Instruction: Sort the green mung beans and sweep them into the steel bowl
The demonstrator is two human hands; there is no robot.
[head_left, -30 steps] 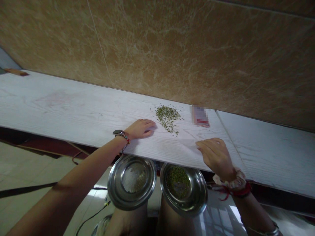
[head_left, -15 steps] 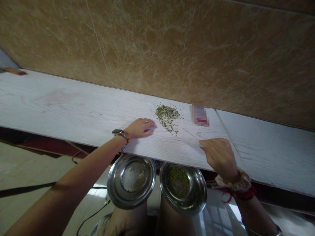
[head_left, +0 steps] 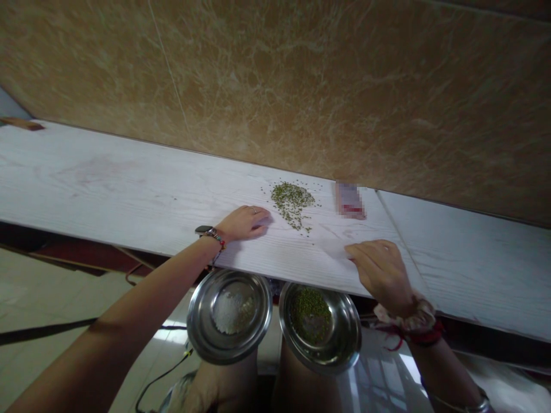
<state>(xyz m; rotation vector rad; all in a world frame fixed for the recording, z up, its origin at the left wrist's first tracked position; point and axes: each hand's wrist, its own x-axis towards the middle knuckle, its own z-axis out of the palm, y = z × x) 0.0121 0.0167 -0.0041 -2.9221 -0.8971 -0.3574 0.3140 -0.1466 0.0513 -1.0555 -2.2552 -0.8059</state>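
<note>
Small green beans, apparently mung beans (head_left: pixel 290 198), lie in a loose pile on the white wood-grain tabletop (head_left: pixel 206 183). Just left of them rests my left hand (head_left: pixel 247 222), palm down and holding nothing, its fingers stretched toward the pile. My right hand (head_left: pixel 379 267) hovers over the front of the table with thumb and fingers pinched together. A faint pale shape shows at its fingertips, but I cannot make out what it is. Below the table edge, a steel bowl with green beans (head_left: pixel 310 315) sits beside a steel bowl with white grains (head_left: pixel 232 310).
A blurred-out flat object (head_left: pixel 350 201) lies behind the pile, near the brown marbled wall (head_left: pixel 275 86). At the far left end is a brown wooden piece (head_left: pixel 23 123). Both bowls rest on my legs, and a black cable (head_left: pixel 161 378) runs over the tiled floor.
My right hand has shifted very slightly left, still pinched. My left hand, the bean pile and the bowls look the same.
</note>
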